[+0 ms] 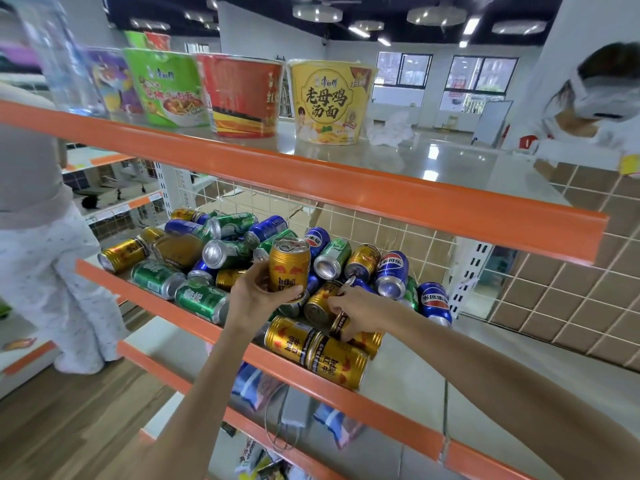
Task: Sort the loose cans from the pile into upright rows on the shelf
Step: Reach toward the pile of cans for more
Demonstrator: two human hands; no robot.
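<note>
On the middle shelf (pixel 332 386), behind its orange front lip, lies a pile of cans (pixel 221 251): smooth metal cylinders in gold, green and blue, most on their sides with dull silver ends showing. They point every which way, some with their long axis toward the wire grid (pixel 363 220) at the back, some across the shelf.

The left hand (pixel 254 294) is wrapped around a gold can (pixel 289 265) and holds it upright above the pile, pull-tab top facing up, long axis vertical. The fingers close round its lower half.

The right hand (pixel 356 315) is curled around a second gold can (pixel 341 323) low in the pile near the front edge; it is tilted, its rim showing between the fingers. Just in front, two more gold cans (pixel 315 348) lie on their sides against the lip, end to end, their long axes running along the shelf edge.

To the right of the pile the shelf board is bare, pale and glossy. A blue can (pixel 434 303) lies at the pile's right fringe, tilted.

On the shelf above stand four wide paper noodle tubs (pixel 325 102) in purple, green, red and yellow, tapering toward their bases. Another person (pixel 52 265) in pale patterned trousers stands to the left.
</note>
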